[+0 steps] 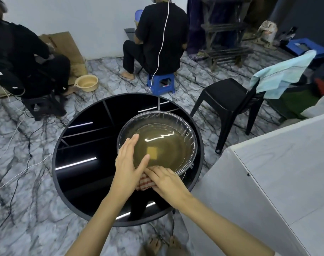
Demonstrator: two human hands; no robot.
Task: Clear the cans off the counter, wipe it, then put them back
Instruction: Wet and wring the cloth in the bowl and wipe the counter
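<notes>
A round black glossy table [80, 163] stands below me. On its right half sits a clear glass bowl [187, 126] of murky yellowish water with a yellow square sponge [152, 152] sunk in it. My left hand [128, 161] lies flat against the bowl's near left wall, fingers together. My right hand [165, 179] presses down on a red-and-white checked cloth [145, 183] at the bowl's near foot. No cans are in view.
A grey cabinet top [279, 182] stands at the right, a black plastic chair [229, 100] with a light blue cloth [281, 76] behind it. Two seated people in black, a blue stool [162, 84], a beige basin [86, 82] and loose cables lie beyond.
</notes>
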